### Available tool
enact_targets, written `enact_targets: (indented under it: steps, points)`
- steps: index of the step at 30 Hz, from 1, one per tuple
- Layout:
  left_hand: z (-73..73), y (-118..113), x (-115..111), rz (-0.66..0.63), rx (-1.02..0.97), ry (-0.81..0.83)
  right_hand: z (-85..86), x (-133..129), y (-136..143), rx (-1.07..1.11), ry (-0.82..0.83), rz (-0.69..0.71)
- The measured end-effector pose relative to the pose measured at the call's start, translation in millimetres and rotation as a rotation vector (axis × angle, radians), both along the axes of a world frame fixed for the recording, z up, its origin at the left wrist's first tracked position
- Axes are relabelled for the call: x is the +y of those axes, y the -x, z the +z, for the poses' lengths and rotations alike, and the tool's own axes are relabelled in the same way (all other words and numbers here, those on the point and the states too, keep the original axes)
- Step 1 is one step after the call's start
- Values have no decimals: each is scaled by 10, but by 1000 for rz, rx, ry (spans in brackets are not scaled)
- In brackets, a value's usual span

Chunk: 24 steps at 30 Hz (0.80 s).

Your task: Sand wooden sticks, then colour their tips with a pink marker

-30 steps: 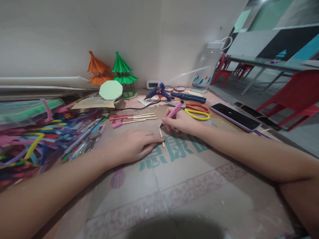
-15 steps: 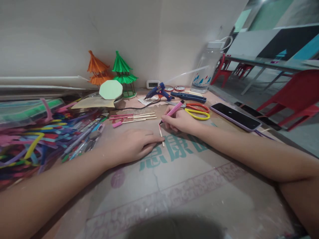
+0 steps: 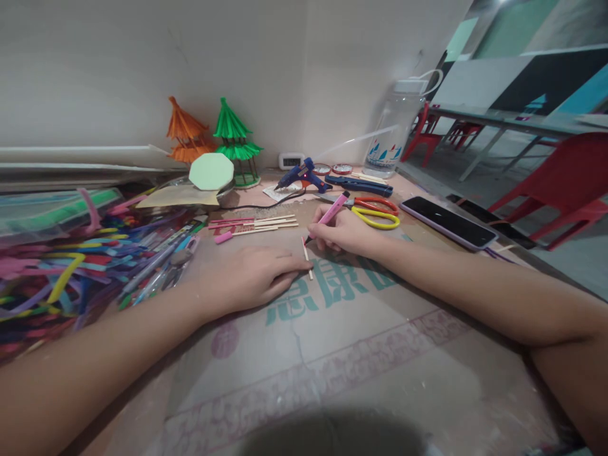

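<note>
My right hand [image 3: 346,230] is closed around a pink marker [image 3: 334,209], held slanted with its dark tip at the upper part of a thin wooden stick [image 3: 306,254]. The stick's upper part looks pink and its lower end is pale wood. My left hand [image 3: 251,273] lies low on the cardboard [image 3: 380,361], its fingertips holding the stick down. Beyond the left hand lies the pink marker cap [image 3: 223,237], against a row of pale wooden sticks [image 3: 275,221]. Several pink sticks [image 3: 231,221] lie beside them.
A blue glue gun [image 3: 303,176], orange-and-yellow-handled scissors [image 3: 375,212] and a phone [image 3: 449,221] lie beyond my hands. Colourful pipe cleaners [image 3: 57,272] pile up at the left. Orange [image 3: 183,130] and green [image 3: 234,133] pagoda models and a water bottle [image 3: 387,133] stand by the wall.
The marker's tip has shifted slightly down and right along the stick, and the right hand tilts a little. My left hand stays in place on the stick.
</note>
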<state>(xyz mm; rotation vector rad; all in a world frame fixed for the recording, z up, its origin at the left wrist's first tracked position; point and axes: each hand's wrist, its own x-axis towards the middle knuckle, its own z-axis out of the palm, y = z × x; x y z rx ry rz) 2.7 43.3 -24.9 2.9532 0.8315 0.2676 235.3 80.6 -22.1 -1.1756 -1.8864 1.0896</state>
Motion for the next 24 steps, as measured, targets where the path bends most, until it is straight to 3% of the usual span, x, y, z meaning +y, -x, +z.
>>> enact_targets:
  steps: [5,12,24]
  points:
    - [-5,0,3,-4,-16,-2,14,-19,-11,6,4,71]
    - [-13,8,6,3,-17,-5,-13,-10,4,5,-14,32]
    - [-29,14,13,-17,-7,-42,14,-28,-12,-12,-38,101]
